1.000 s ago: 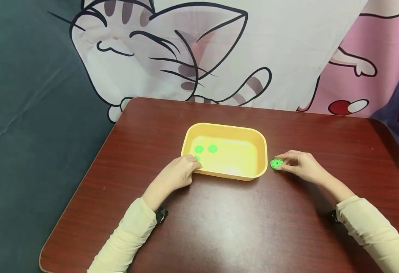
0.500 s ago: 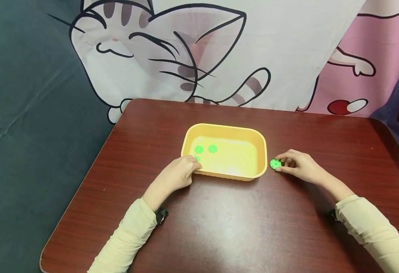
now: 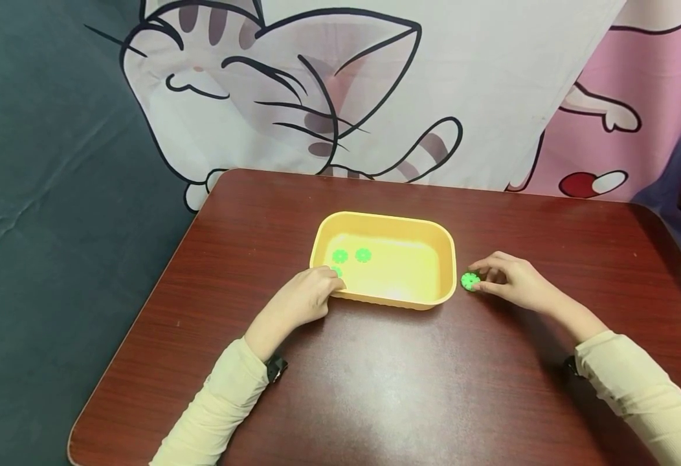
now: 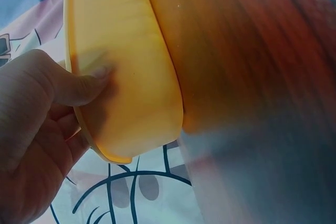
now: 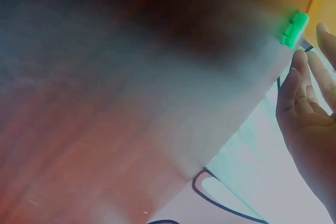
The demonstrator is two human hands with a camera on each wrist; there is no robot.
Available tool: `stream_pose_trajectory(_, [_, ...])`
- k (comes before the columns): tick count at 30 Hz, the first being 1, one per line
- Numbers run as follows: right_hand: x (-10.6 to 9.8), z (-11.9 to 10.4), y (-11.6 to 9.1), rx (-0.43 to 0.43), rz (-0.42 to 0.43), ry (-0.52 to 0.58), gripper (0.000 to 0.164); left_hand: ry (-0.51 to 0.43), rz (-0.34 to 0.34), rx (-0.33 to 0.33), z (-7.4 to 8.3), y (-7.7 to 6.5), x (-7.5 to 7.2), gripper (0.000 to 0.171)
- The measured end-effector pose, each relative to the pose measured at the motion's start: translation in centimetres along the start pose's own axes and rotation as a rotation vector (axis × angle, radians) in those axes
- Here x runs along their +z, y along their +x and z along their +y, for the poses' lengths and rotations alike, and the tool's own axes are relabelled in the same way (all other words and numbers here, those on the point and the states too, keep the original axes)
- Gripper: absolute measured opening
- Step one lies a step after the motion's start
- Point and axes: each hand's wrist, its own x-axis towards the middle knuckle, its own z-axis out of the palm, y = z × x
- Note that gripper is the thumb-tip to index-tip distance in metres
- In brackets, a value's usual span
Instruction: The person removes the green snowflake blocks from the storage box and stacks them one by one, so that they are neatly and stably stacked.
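My left hand (image 3: 307,294) grips the near left rim of a yellow plastic basin (image 3: 387,217), the thumb pressed on its outer wall (image 4: 142,93) in the left wrist view. Three green notched discs show inside the basin; the nearest disc (image 3: 337,270) is partly hidden by my left fingers. Just outside the basin's right end, another green notched disc (image 3: 470,281) lies on the table, looking thick from the side in the right wrist view. My right hand (image 3: 512,281) is right beside it with thumb and fingers spread apart, the thumb tip overlapping its edge in the head view.
The basin stands on a dark red-brown wooden table (image 3: 399,375) with rounded corners. Behind the table hangs a cloth (image 3: 492,77) printed with cartoon cats. A dark green surface (image 3: 55,226) lies to the left.
My right fingers have loosened from the green disc, the forefinger lifting slightly away, and the disc now lies a touch farther left. The left hand keeps its grip on the basin.
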Motion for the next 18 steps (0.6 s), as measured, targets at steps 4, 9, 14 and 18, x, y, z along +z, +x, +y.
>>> stream_pose_trajectory(4, [-0.6,-0.6,1.0,-0.019,0.023,-0.026,0.038,-0.002,0.003,-0.003,-0.1,-0.1,0.0,0.026])
stream_pose_trajectory(9, [-1.7,-1.6,2.8,-0.021,0.033,-0.046,0.046,-0.005,0.002,-0.006,-0.1,-0.2,0.0,0.026])
stream_pose_trajectory(14, [-2.8,-2.8,5.2,0.014,0.024,-0.04,0.057,-0.011,-0.002,-0.003,-0.2,-0.2,0.0,0.025])
stream_pose_trajectory(18, [-3.1,-3.8,7.2,0.013,0.004,-0.012,0.06,-0.016,-0.004,-0.006,-0.2,-0.2,0.0,0.025])
